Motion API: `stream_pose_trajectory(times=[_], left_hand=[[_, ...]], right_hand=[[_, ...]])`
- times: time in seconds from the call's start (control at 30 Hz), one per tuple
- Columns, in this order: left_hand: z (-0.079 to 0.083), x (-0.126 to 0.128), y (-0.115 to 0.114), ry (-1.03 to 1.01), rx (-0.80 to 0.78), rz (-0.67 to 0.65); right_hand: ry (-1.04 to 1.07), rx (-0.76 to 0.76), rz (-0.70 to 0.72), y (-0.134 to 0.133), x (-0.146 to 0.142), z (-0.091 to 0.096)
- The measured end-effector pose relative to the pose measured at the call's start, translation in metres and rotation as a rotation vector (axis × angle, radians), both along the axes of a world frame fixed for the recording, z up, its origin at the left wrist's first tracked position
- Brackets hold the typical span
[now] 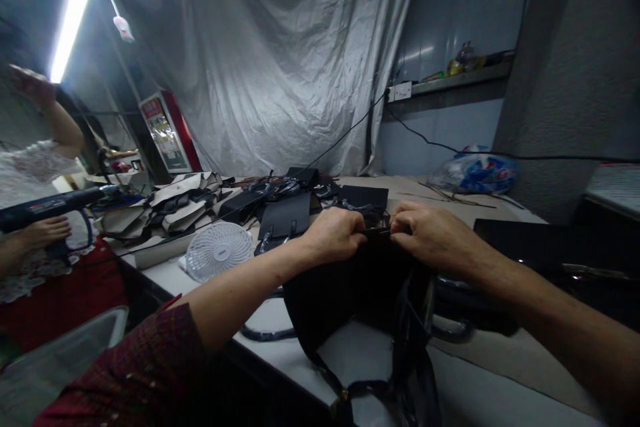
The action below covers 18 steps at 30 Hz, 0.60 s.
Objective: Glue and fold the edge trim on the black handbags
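Observation:
A black handbag (325,307) stands in front of me on the table, its inside dark and its handles wrapped in clear plastic. My left hand (336,233) pinches the bag's upper edge, fingers curled. Close beside it on the right, my right hand (423,230) grips the same edge with bent fingers. A small gap separates the two hands. What lies under the fingertips is hidden. The bag's dark strap (367,387) hangs toward me with a small metal fitting on it.
A white fan (220,251) stands left of the bag. Black bag pieces (285,217) and pale-lined pieces (185,203) pile up behind. More black bags (540,260) lie right. At far left, another person's hand (53,233) rests by a dark power tool (50,207).

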<state>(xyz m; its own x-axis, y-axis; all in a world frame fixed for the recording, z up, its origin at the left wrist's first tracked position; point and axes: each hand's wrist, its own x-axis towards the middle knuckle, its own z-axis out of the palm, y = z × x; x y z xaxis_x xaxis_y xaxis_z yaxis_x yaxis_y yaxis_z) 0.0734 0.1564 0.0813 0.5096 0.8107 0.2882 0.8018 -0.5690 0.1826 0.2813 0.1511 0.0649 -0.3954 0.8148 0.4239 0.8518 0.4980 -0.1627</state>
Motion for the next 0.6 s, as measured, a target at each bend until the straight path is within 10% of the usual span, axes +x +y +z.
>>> stream_pose_trajectory(times=[0.6], left_hand=[[0.003, 0.008, 0.011, 0.001, -0.044, -0.03]], right_hand=[[0.022, 0.011, -0.095, 0.013, -0.001, -0.003]])
